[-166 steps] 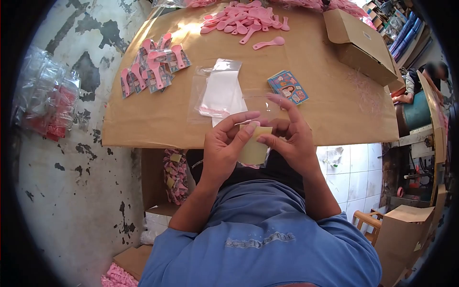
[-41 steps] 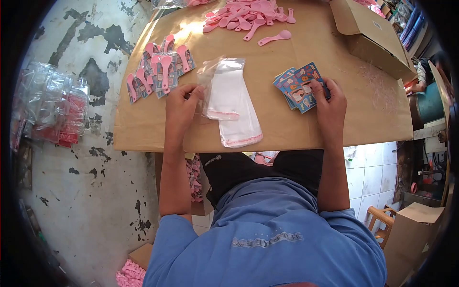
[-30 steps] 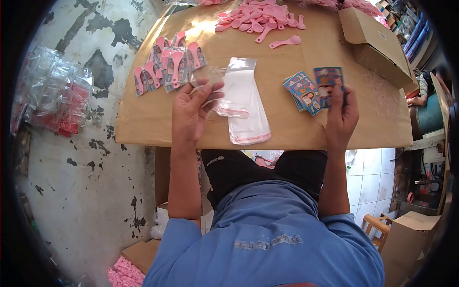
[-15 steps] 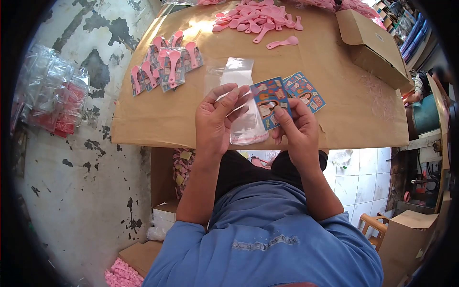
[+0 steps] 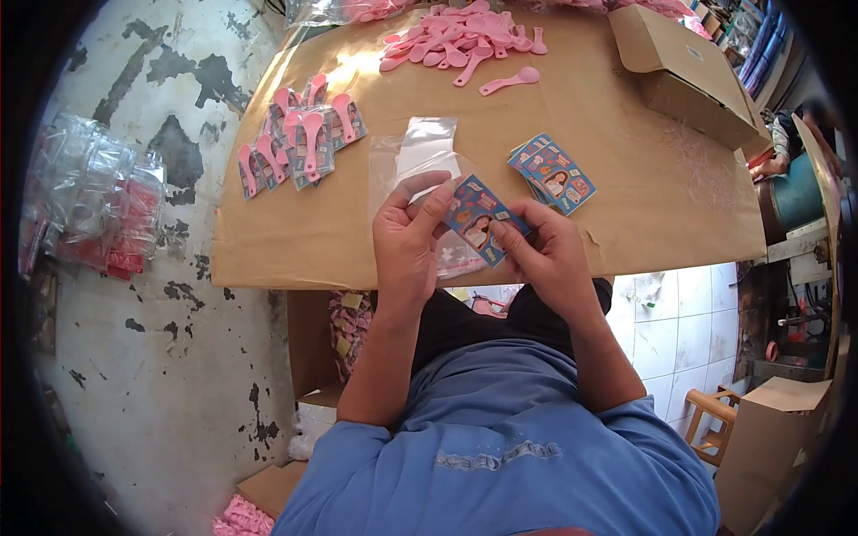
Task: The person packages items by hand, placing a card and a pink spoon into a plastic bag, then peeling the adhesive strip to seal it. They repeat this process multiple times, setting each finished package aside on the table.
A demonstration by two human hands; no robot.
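A blue printed card (image 5: 480, 219) with a pictured figure is tilted between my hands, above the table's front part. My right hand (image 5: 552, 255) pinches its lower right end, thumb on top. At the card's left end, my left hand (image 5: 409, 239) is closed with thumb and fingers together on what looks like a clear plastic bag; the film is hard to see. Beneath the hands lie flat clear bags (image 5: 427, 147), partly covered by them. To the right rests a small stack of similar blue cards (image 5: 556, 175).
Pink spoons (image 5: 451, 40) are heaped at the back, with one loose spoon (image 5: 509, 81) in front. Packed spoons with cards (image 5: 310, 143) lie at the left. An open cardboard box (image 5: 688, 80) stands back right. Another person's hand (image 5: 770, 167) shows at far right.
The card in my right hand has moved left and down, closer to my left hand, and is more tilted. The view has shifted slightly.
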